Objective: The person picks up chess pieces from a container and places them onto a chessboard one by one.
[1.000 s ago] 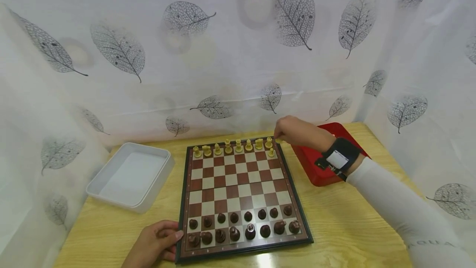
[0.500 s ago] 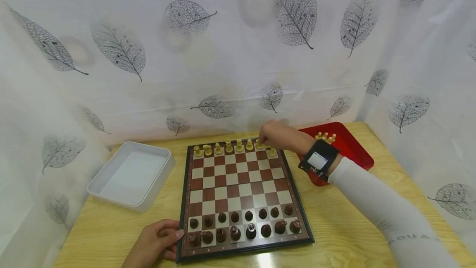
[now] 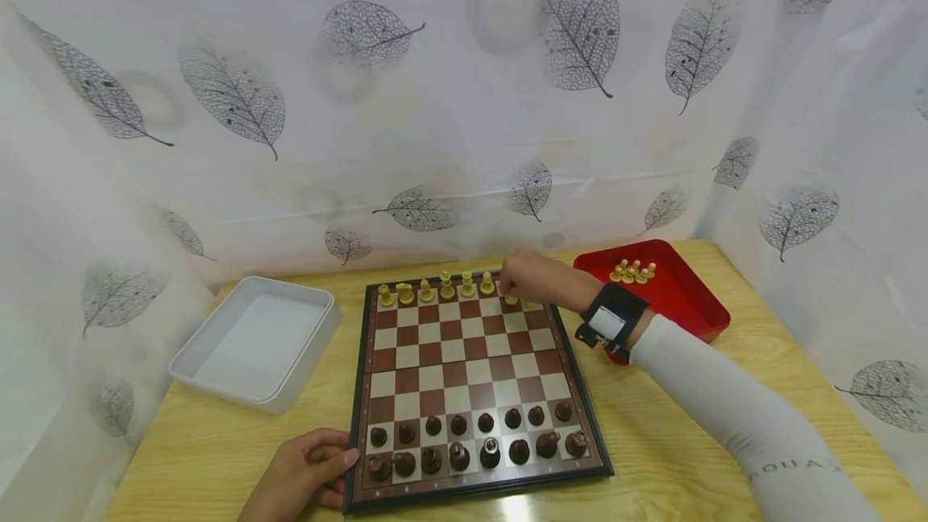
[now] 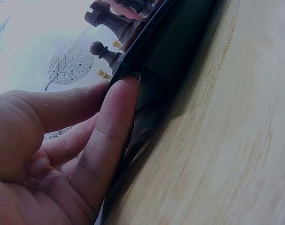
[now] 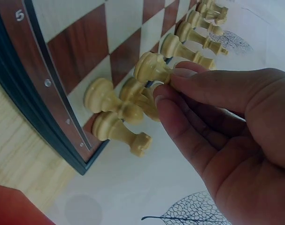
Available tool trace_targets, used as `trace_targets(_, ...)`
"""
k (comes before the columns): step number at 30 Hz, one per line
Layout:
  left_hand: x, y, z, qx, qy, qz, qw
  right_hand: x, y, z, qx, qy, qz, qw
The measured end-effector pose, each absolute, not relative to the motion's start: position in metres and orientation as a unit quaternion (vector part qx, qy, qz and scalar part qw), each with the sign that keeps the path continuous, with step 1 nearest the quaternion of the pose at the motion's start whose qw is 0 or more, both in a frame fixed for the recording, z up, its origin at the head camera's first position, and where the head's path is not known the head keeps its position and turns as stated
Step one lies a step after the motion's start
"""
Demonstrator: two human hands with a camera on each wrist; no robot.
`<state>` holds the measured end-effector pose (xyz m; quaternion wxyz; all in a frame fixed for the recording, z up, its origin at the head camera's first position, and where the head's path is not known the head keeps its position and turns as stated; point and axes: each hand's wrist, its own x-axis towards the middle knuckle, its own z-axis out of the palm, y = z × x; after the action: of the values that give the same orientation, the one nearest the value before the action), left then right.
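Chessboard (image 3: 464, 345) laid flat on a wood-grain table (image 3: 652, 433). A pale chess piece (image 5: 151, 68) is pinched between the thumb and fingertips of the right hand (image 3: 536, 276), base toward the board, near the far right corner; its head is covered by the fingers. Whether the base touches the square cannot be told.

Just beside it, in the right wrist view, a pale pawn (image 5: 102, 96) and a rook (image 5: 114, 129) are stood on the corner squares. Farther along, the far edge is lined with a row of pale pieces (image 3: 446, 288), its right end hidden by the hand.

The near left edge of the board is held by the left hand (image 3: 308, 470), thumb and bent fingers set against the frame.

Two rows of dark pieces (image 3: 490, 453) are ranged along the near side. A cluster of pale pawns (image 3: 633, 272) is held in the red tray (image 3: 681, 300), right of the board; a white tray (image 3: 264, 337) is placed at left. A black strap (image 3: 612, 316) is worn on the right wrist. Behind, a pale cloth (image 3: 464, 119) is hung, printed with leaves.
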<state>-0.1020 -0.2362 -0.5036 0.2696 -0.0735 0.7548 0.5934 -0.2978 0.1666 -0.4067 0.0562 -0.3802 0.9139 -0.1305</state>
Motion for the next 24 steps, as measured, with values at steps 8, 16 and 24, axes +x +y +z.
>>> trace_targets(8,-0.101,-0.235,-0.502,-0.076,0.751,0.595,0.275,-0.297,0.168,-0.416,-0.399,0.908,-0.115,0.055)
trace_targets(16,-0.102,-0.236,-0.501,-0.076,0.754,0.593,0.273,-0.298,0.165,-0.416,-0.389,0.911,-0.120,0.065)
trace_targets(24,-0.101,-0.235,-0.503,-0.081,0.751,0.596,0.273,-0.299,0.168,-0.420,-0.389,0.911,-0.122,0.059)
